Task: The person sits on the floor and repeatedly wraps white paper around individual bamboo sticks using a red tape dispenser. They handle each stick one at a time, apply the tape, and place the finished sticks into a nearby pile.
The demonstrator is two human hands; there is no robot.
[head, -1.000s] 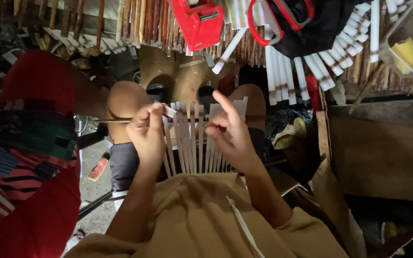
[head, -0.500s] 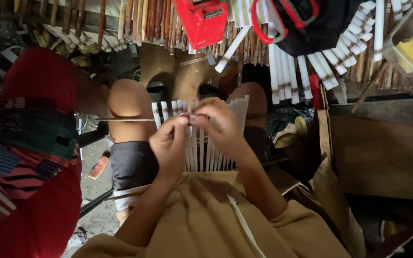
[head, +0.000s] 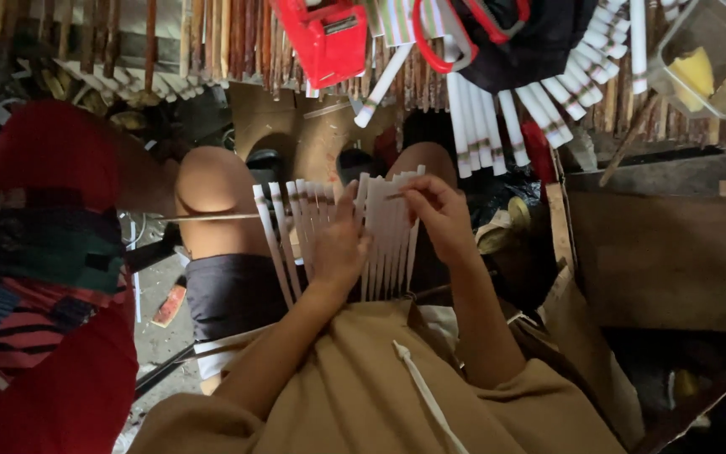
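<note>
Seen from above, a seated person in a tan hooded top works a fan of pale flat strips (head: 380, 227) across bare knees. At far left, a heap of red and striped cloth (head: 35, 277) fills the edge of the view. A thin stick (head: 212, 218) runs level across the left knee toward the strips. The left hand (head: 339, 248) lies flat over the middle of the fan, fingers spread and pressing the strips down, not closed around any 1 of them. Just to its right, the right hand (head: 439, 210) is pinched shut on the tip of the stick's working end at the fan's upper edge, near the right knee. The step in hand looks like threading a cross-piece through the upright strips; the next move would likely call for steady pressure from the left hand while the right draws the piece through. Above, loose white strips (head: 514, 109) lie on a slatted bench beside red-handled scissors (head: 447, 38) and a red box (head: 325, 38). At far right stands a brown cardboard box (head: 674, 244).
</note>
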